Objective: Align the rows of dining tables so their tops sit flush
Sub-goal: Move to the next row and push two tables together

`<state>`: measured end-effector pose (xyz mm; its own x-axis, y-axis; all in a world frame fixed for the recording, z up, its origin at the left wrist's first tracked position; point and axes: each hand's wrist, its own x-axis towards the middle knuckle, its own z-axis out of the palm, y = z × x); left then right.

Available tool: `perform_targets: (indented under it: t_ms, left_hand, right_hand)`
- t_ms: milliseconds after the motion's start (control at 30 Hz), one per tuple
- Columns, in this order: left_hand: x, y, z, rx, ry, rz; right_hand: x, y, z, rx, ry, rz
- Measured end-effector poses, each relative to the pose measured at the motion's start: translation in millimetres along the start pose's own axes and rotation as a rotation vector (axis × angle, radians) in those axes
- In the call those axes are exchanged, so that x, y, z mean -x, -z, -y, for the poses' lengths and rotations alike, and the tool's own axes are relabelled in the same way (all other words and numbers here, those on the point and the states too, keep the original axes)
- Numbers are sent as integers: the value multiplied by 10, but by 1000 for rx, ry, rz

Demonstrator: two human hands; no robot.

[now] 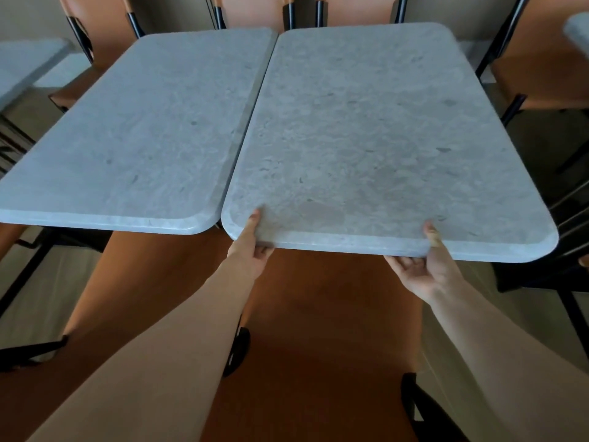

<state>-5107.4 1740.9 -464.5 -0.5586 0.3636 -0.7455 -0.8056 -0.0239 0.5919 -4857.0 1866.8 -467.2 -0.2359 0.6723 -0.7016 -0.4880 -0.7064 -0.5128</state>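
Orange chair upholstery is filling the bottom of the view, directly beneath two bare forearms that are reaching forward to the right table. Both hands are clasping its near edge — the left hand is gripping close to the rounded near-left corner, thumb lying flat on the grey stone-look top and fingers curling under the rim, while the right hand is holding farther along the same edge, thumb on top and fingers tucked beneath.

Just beside it, the left table is sitting with the same mottled grey top and the same bevelled, rounded rim. Their long sides are running together along a narrow seam; at the far end the two tops are nearly meeting, but at the near end the right table is projecting closer to the camera than its neighbour, so the front edges are not lining up.

Orange-backed chairs with black frames are standing along the far side, and another is sitting at the right. Corners of further grey tables are showing at the far left and upper right. Pale flooring is showing below — black chair legs are crossing it.
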Motion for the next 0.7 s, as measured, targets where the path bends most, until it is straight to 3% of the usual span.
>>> perform_targets:
  t_ms: [267,367,467,700]
  left_hand:
    - [-104,-162,205,76,-43,-163]
    - [-27,-340,477,91,4,-34]
    - [47,-523,714,144,41,89]
    - [122,-488,632,186,126,162]
  right_hand:
    - [-132,105,124,-23,11,-40]
    - [-223,243,199,30,106,-21]
    - [-278,360,281,-90,124,-36]
    - [-107,236,324,-113,93,-72]
